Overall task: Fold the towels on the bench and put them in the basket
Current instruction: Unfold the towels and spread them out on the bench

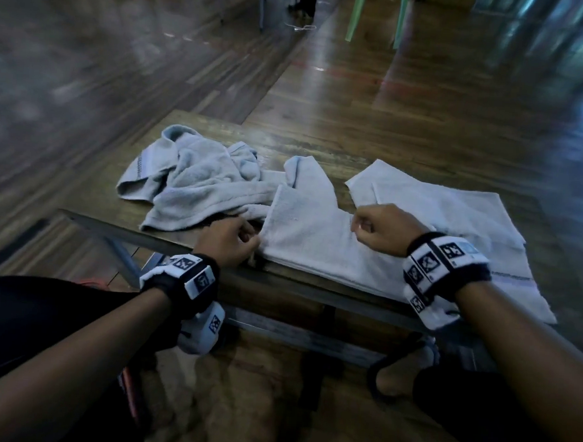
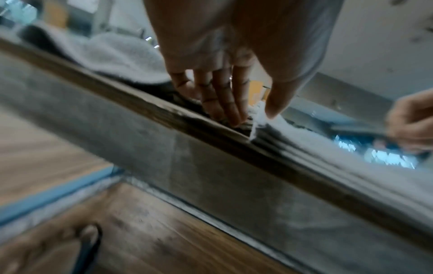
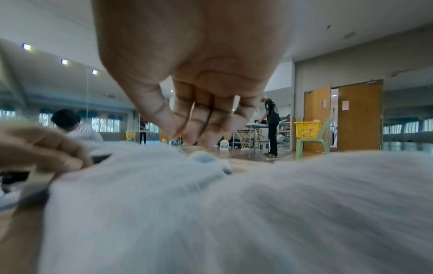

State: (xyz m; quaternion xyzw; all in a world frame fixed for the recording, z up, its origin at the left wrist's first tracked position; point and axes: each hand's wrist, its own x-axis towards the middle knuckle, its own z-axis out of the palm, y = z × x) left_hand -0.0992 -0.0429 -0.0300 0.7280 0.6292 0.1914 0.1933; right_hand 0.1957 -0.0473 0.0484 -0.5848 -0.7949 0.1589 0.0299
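Note:
A pale grey towel [image 1: 316, 235] lies flat and partly folded on the wooden bench [image 1: 321, 144], reaching past the right edge. A second grey towel [image 1: 197, 182] sits crumpled at the bench's left. My left hand [image 1: 248, 242] is at the flat towel's near left corner. In the left wrist view the left hand [image 2: 255, 118] pinches that frayed corner between thumb and fingers. My right hand [image 1: 359, 226] hovers over the towel's middle fold. In the right wrist view the right hand [image 3: 185, 139] has thumb and curled fingers together just above the cloth, with nothing visible between them.
A yellow basket [image 3: 306, 129] sits on a green chair [image 3: 314, 140] across the room, near brown doors. A person [image 3: 273, 118] stands by a table there. My sandalled foot [image 1: 396, 378] is under the bench, which has a metal frame [image 1: 120, 245] over wooden floor.

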